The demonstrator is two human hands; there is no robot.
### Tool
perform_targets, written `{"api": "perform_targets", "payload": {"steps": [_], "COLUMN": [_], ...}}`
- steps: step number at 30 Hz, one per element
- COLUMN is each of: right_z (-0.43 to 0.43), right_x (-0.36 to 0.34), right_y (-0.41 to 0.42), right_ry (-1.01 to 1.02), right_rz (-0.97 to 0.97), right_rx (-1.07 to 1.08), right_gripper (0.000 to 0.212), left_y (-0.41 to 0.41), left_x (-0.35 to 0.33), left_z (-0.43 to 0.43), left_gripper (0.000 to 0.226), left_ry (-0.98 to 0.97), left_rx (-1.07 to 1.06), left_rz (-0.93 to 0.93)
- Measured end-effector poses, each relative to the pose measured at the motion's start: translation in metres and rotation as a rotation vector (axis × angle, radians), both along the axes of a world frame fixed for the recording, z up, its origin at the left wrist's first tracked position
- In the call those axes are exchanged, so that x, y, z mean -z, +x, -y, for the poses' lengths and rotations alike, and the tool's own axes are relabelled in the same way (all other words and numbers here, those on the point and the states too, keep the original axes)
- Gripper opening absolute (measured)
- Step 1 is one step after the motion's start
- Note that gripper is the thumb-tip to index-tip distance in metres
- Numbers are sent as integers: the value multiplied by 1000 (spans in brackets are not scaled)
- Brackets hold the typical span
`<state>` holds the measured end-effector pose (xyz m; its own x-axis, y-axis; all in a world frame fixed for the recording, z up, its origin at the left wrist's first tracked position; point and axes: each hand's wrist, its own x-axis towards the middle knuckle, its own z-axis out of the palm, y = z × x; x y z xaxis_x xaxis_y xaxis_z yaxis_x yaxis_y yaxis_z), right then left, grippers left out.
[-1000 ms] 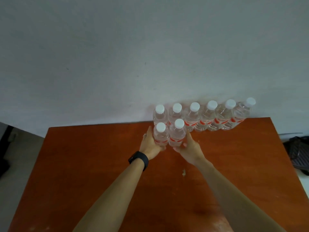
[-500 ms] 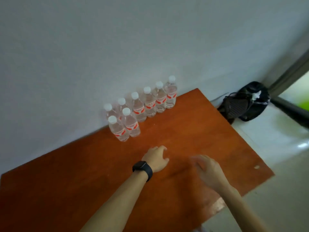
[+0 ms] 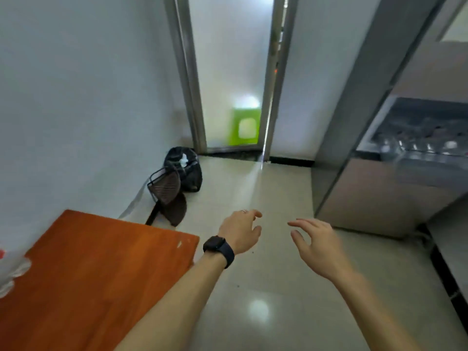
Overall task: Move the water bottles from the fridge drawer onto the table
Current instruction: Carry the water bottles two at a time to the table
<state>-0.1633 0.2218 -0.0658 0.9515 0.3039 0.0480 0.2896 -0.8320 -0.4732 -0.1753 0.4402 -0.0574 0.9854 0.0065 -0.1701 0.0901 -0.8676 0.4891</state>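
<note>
Left grip: left hand (image 3: 240, 231) empty, fingers loosely spread, over the floor (image 3: 266, 287) just past the counter (image 3: 101, 274) corner.
Right grip: right hand (image 3: 316, 245) empty, fingers relaxed and apart, edges blurred.
Water bottles (image 3: 10, 272): only smeared white caps and a red scrap at the counter's left edge, cut off.
Fridge drawer (image 3: 417, 153): stands open at right; pale shapes inside, too blurred to name.
Floor: black bag (image 3: 187, 168) by the wall (image 3: 76, 110).

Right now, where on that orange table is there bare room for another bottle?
Most of the table is bare, from the corner beside the left hand back toward the wall. Crowding is only at the picture's left edge, where blurred bottles stand.
</note>
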Motion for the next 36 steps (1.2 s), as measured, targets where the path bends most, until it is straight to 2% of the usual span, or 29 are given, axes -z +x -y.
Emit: {"api": "perform_targets", "payload": {"steps": [4, 9, 13, 17, 20, 26, 30, 36], "right_z": [124, 242, 314, 371, 404, 482, 520, 591], "right_x": [-27, -49, -51, -57, -63, -63, -48, -9], "right_y": [32, 78, 132, 199, 243, 328, 365, 448], "right_ry": [68, 44, 54, 63, 103, 117, 162, 191], "right_rz": [112, 159, 179, 182, 157, 85, 26, -84], "right_rx": [183, 359, 432, 493, 537, 631, 667, 660], "right_gripper": [23, 30, 42, 31, 31, 35, 36, 41], "left_y": [68, 149, 221, 301, 355, 463, 502, 567], "left_x": [-22, -50, -57, -62, -64, -53, -37, 5], "left_z": [126, 243, 313, 371, 407, 489, 534, 608], "left_gripper": [41, 41, 40, 40, 40, 41, 38, 39], "left_ry": [-4, -3, -23, -38, -56, -97, -196, -329], "left_rx": [187, 359, 438, 493, 523, 588, 589, 475], "left_rz": [59, 155, 197, 208, 208, 109, 1, -182]}}
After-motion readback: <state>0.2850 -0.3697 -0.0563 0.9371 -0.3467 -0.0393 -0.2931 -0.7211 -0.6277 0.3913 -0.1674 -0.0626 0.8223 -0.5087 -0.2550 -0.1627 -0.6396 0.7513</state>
